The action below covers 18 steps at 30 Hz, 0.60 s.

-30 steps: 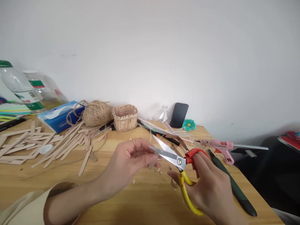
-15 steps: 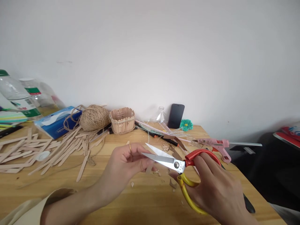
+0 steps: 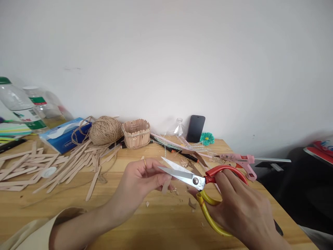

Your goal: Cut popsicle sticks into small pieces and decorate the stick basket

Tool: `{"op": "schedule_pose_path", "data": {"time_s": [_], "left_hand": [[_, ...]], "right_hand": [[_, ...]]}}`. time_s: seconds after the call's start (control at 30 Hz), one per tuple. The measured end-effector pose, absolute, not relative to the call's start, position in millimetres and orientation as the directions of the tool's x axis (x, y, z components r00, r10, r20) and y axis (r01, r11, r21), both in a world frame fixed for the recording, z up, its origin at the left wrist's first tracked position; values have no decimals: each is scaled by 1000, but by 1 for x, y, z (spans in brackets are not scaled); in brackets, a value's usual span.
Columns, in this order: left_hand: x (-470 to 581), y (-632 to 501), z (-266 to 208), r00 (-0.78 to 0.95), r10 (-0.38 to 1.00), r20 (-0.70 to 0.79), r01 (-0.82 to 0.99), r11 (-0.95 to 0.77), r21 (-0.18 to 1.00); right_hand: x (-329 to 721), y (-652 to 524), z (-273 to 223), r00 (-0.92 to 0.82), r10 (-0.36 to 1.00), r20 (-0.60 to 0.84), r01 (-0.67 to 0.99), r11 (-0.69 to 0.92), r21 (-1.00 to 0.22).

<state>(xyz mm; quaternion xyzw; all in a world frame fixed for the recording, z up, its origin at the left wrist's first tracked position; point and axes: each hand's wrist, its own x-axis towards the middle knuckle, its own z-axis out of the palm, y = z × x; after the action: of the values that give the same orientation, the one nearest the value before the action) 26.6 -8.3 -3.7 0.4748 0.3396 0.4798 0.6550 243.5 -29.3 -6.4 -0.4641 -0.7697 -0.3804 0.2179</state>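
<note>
My right hand (image 3: 241, 205) grips the scissors (image 3: 186, 176), which have one red handle and one yellow handle. Their blades are parted and point left, towards my left fingertips. My left hand (image 3: 145, 178), with a ring on one finger, pinches a small pale piece of craft stick (image 3: 165, 186). Its lower end sticks out below the thumb; the rest is hidden by the fingers and blades. Small wood offcuts (image 3: 192, 204) lie on the table beneath the scissors.
Craft sticks (image 3: 75, 166) are heaped at left, near a blue tissue pack (image 3: 65, 137) and a twine ball (image 3: 105, 130). Behind my hands stand a craft-stick basket (image 3: 136, 134) and a phone (image 3: 195, 128). A pink glue gun (image 3: 240, 159) lies at right, beside a green flower (image 3: 207, 138).
Both hands keep nearly the same pose. The scissor blades seem slightly wider apart, and the view has shifted a little.
</note>
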Motion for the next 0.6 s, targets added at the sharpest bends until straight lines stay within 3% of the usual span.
{"op": "schedule_pose_path", "data": {"time_s": [0.53,0.6], "left_hand": [[24,-6,-3,319,947,-30,-351,147,925],[24,-5,-2,302,953,-25,-344,134,929]], "right_hand": [[248,-23,1,-554,480,681,833,310,459],[250,-22,2,-539,476,695,841,348,414]]}}
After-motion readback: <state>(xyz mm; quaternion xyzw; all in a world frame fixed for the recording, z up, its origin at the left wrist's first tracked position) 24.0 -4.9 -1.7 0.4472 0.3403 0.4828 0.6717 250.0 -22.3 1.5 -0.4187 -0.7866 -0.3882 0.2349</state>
